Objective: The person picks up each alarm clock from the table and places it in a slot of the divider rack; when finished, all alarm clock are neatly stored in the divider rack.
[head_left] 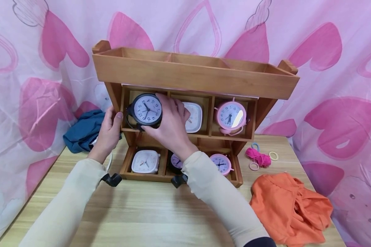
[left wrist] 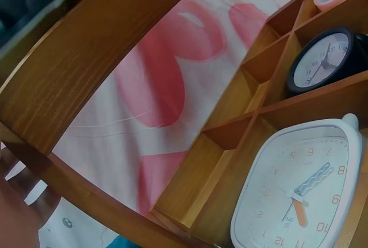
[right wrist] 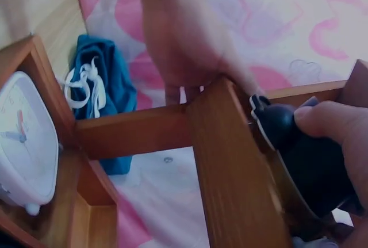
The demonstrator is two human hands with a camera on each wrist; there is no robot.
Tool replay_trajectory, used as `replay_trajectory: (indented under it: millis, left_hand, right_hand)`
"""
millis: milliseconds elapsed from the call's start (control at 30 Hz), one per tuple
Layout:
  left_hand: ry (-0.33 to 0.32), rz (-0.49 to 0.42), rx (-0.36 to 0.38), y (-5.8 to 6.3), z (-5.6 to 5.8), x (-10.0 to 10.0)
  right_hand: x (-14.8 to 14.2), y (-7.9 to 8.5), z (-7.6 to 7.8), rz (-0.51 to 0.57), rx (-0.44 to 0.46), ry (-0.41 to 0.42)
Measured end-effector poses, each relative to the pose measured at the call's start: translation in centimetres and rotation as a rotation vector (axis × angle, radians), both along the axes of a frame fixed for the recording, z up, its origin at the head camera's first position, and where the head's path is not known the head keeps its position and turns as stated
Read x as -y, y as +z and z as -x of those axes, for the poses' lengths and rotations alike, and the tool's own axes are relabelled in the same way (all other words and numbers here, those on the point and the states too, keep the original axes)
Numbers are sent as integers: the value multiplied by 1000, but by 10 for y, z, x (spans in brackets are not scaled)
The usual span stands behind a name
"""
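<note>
My right hand (head_left: 173, 120) grips a round black twin-bell alarm clock (head_left: 147, 109) at the left compartment of the wooden shelf's (head_left: 198, 73) middle tier. Its dial stands upside down, with 12 near the bottom. In the right wrist view, the thumb (right wrist: 322, 118) lies against the clock's dark body near a bell. Around the shelf's left side board, my left hand (head_left: 109, 132) holds on, thumb in front and fingers behind. Beside the black clock, partly covered by my right hand, is a square white clock (head_left: 195, 118); further right stands a pink twin-bell clock (head_left: 231, 116).
On the lower tier are a white clock (head_left: 144, 161), a black clock (head_left: 176, 161) partly hidden, and a pink clock (head_left: 221, 164). Blue cloth (head_left: 83, 132) lies left. Pink yarn (head_left: 259, 157), several hair ties and orange cloth (head_left: 289, 209) lie right.
</note>
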State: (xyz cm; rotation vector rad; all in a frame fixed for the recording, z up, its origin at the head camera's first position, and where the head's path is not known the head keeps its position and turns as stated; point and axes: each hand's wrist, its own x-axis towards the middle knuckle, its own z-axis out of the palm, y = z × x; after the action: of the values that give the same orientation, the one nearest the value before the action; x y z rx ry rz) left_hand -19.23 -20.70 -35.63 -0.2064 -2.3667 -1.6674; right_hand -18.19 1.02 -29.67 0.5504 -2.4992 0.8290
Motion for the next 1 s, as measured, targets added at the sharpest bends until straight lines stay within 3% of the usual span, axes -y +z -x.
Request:
replay_trajectory:
  millis: [167,333,700,833,1000]
  left_hand:
    - [4,3,7,1,1,0]
    - [0,-9,8,-1,1,0]
    - [-7,-23,16,-2,3,2]
    - [-2,-20,29,-2,2,1]
    - [2,3,31,2,1,1]
  right_hand:
    - [8,0,9,-81,0,-85]
    - [13,-3,12,-159,-60,-134]
    - [8,-2,5,-314,-49,-114]
    - [0,-1,-2,-279,-53,-85]
    - [-21,-3,-18,-50,-140,14]
